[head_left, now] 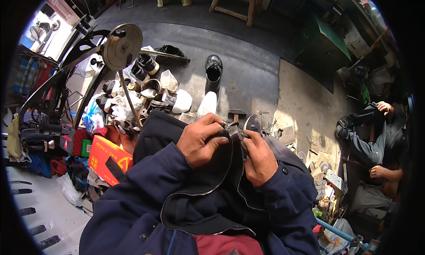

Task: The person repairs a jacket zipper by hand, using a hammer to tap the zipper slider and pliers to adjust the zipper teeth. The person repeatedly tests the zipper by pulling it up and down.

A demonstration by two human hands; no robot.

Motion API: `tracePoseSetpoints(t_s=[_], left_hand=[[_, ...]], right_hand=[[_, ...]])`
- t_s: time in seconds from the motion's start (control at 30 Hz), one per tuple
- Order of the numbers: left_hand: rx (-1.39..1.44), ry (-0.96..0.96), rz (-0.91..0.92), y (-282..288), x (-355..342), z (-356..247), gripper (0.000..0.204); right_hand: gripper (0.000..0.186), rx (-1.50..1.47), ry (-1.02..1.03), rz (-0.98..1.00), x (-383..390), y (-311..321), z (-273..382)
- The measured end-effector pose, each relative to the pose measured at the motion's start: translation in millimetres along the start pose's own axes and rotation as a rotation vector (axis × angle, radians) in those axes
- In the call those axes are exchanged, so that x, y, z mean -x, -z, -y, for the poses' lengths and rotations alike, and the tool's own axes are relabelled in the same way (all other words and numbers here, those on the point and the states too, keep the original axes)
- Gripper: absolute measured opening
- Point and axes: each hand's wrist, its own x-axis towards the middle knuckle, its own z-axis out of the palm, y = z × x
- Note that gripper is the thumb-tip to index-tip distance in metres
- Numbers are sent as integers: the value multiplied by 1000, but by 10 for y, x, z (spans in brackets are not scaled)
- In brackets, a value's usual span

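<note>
A black garment with a long metal zipper (pixel 204 194) lies over my lap, its two zipper sides parted. My left hand (pixel 201 142) is closed, pinching the garment's dark edge between thumb and fingers at the zipper's far end. My right hand (pixel 259 160) is closed around a grey metal tool that looks like pincers (pixel 235 131). The tool's head touches or nearly touches the zipper end beside my left fingertips. My right palm hides its handles. Just beyond my hands is a hammer (pixel 237 112), its wooden handle partly hidden.
A black shoe (pixel 214 71) stands on the mat ahead. At left are a sewing machine with a handwheel (pixel 122 47), piled shoes and bags, and an orange box (pixel 106 157) bearing a phone (pixel 115 170). Another person's hand (pixel 384 107) shows at right, near a green cabinet (pixel 321 42).
</note>
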Motion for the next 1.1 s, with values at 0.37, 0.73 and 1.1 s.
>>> tracePoseSetpoints(t_s=[0.37, 0.73, 1.1], left_hand=[[15, 22, 20, 8, 18, -4, 16], [-52, 7, -4, -1, -11, -2, 16], [168, 236, -3, 18, -35, -32, 36]], right_hand=[[60, 24, -91, 88, 35, -28, -31], [50, 67, -68, 61, 16, -27, -27], [45, 47, -44, -4, 60, -143, -106]])
